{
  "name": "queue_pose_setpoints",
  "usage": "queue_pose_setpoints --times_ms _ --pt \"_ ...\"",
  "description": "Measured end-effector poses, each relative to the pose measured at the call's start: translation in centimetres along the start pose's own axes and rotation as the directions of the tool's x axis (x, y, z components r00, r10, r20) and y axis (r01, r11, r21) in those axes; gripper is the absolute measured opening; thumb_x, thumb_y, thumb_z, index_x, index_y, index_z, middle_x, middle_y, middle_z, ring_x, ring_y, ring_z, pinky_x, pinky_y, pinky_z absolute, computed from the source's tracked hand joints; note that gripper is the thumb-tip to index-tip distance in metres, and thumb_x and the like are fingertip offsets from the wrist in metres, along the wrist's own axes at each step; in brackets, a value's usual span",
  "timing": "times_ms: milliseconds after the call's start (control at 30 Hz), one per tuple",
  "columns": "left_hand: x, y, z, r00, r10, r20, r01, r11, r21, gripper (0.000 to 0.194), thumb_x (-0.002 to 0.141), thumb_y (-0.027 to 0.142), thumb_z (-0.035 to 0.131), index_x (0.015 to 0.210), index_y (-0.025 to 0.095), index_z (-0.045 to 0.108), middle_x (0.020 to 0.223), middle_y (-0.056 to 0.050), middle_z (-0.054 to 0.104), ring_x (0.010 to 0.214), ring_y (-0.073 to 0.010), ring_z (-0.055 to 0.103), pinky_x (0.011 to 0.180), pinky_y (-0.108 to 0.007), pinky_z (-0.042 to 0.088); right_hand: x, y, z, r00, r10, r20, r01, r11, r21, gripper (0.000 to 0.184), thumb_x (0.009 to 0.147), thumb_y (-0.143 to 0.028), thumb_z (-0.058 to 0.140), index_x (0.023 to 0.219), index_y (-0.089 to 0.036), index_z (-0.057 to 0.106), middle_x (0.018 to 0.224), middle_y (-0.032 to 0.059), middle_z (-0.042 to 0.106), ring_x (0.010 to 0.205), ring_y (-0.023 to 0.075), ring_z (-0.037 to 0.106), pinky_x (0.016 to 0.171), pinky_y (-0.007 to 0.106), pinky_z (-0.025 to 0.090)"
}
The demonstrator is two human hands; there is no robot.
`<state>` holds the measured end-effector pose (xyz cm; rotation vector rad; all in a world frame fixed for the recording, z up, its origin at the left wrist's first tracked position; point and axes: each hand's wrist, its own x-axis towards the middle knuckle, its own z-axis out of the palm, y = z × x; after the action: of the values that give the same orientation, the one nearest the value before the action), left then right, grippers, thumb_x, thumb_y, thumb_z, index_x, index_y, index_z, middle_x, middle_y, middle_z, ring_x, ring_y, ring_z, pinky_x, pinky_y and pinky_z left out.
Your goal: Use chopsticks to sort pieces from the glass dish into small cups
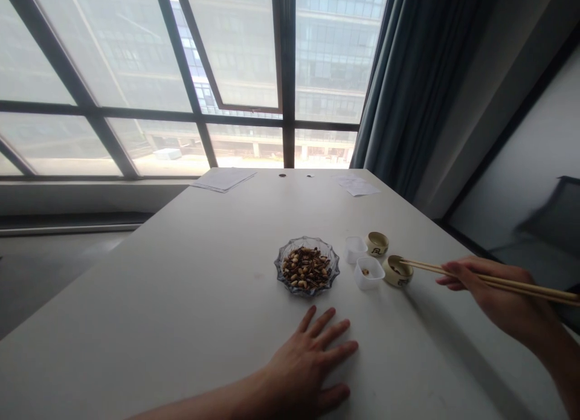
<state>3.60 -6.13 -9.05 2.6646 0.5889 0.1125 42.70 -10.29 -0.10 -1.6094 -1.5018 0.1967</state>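
My right hand (493,293) pinches wooden chopsticks (534,292), their tips at the rim of a small ceramic cup (397,271). My left hand (301,371) lies flat and spread on the white table (136,323), near a glass dish (307,266) of seeds and nuts. At the dish's 3 o'clock sit two small plastic tubs (368,272) and a second ceramic cup (377,243).

Only thing legible here: brushy marks on two little cups
Same dark glyph, maybe a stylized Chinese character, on the far ceramic cup (376,244) and the near ceramic cup (397,271); can't say which one. The sheets of paper (224,179) on the table (181,299) are too blurry to read.
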Motion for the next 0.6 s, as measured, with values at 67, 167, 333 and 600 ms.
queue_pose_setpoints --times_ms 67,167,333,600 --pt "0.1 0.1 -0.1 1.0 -0.006 0.012 0.006 1.0 0.01 0.08 0.092 0.037 0.077 0.163 0.036 0.04 0.175 -0.003 0.029 0.162 -0.0418 0.02 0.127 -0.073 0.013 -0.1 0.8 0.2 0.996 0.08 0.045 -0.082 0.995 0.051 0.035 0.094 -0.058 0.072 0.094 -0.024 0.082 0.083 0.0068 0.083 0.075 0.0299 0.082 0.07 0.039 0.07" --pt "0.2 0.1 -0.1 1.0 -0.01 0.015 0.01 1.0 0.011 0.082 0.09 0.037 0.078 0.163 0.036 0.04 0.175 -0.003 0.029 0.162 -0.0417 0.02 0.127 -0.073 0.014 -0.1 0.5 0.6 0.994 0.106 0.027 -0.108 0.99 0.092 0.038 0.092 -0.061 0.073 0.094 -0.024 0.081 0.085 0.0075 0.083 0.077 0.0304 0.082 0.074 0.041 0.071" --pt "0.2 0.2 -0.4 0.999 -0.026 0.032 0.026 1.0 0.008 0.08 0.091 0.038 0.077 0.163 0.036 0.041 0.175 -0.002 0.028 0.162 -0.0404 0.02 0.127 -0.072 0.013 0.4 -0.2 1.3 0.987 0.145 0.074 -0.149 0.987 0.053 0.042 0.09 -0.064 0.073 0.097 -0.023 0.081 0.087 0.0077 0.083 0.08 0.0295 0.082 0.077 0.039 0.07" --pt "-0.1 0.0 0.0 1.0 -0.007 0.0 0.007 1.0 -0.029 0.07 0.099 0.05 0.067 0.163 0.038 0.041 0.175 -0.001 0.029 0.163 -0.0391 0.018 0.128 -0.072 0.011 1.6 0.3 2.8 0.974 0.136 0.181 -0.133 0.991 -0.027 0.051 0.092 -0.07 0.066 0.094 -0.021 0.082 0.091 0.0096 0.083 0.085 0.0298 0.081 0.076 0.039 0.069"
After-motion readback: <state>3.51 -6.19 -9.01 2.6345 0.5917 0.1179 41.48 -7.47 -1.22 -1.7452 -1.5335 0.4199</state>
